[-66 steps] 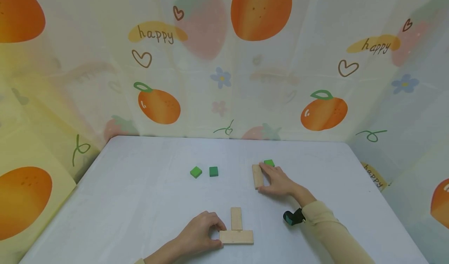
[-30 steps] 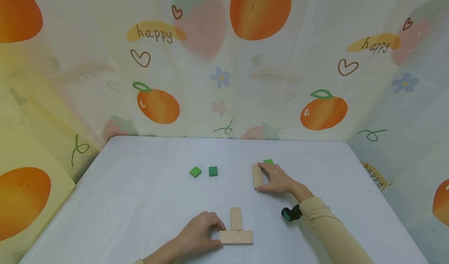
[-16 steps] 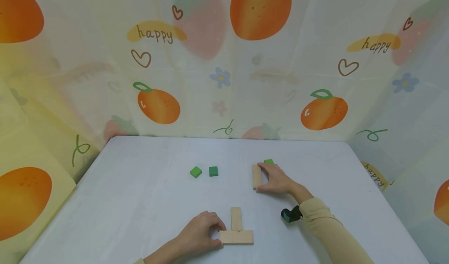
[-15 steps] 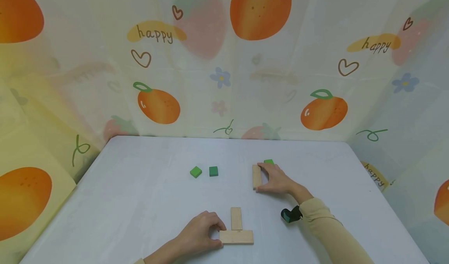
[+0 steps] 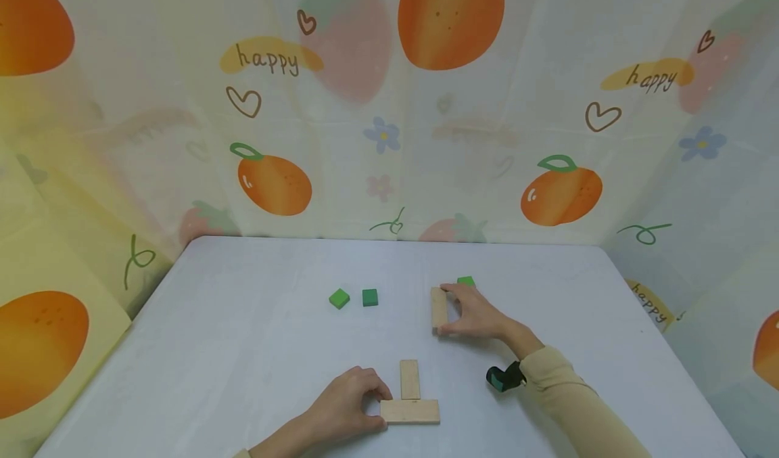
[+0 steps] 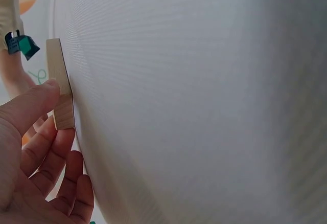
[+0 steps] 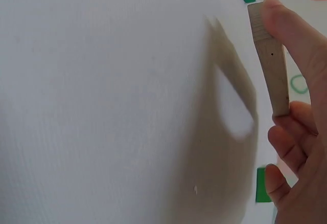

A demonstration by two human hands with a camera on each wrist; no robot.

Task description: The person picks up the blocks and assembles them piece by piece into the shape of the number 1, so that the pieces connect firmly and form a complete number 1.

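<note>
Seen from the person's head, with 12 o'clock at the far side, a white surface [image 5: 255,356] holds some blocks. The left hand [image 5: 348,404] is at 9 o'clock of the near block [image 5: 410,412], a long wooden one that lies sideways. It pinches the left end of this block between the thumb and the fingers. The middle block [image 5: 410,379] is wooden too. It sits at 12 o'clock of the near block and points away, with its near end touching the near block's long side. Together they look like an upside-down T.

The right hand [image 5: 477,316] grips the far block [image 5: 439,309], also made of wood, with the thumb at the near end and a finger at the far end. This block is at 1 o'clock from the middle block, well apart from it. In the right wrist view its shadow lies away from it, so it looks held up off the surface.

A light green block [image 5: 466,281] is near the far block, between 1 and 2 o'clock, and the right hand hides part of it. At 9 o'clock from the far block is a dark green block [image 5: 370,298], and a bright green block [image 5: 339,299] lies turned like a diamond at 9 o'clock from that one.
</note>
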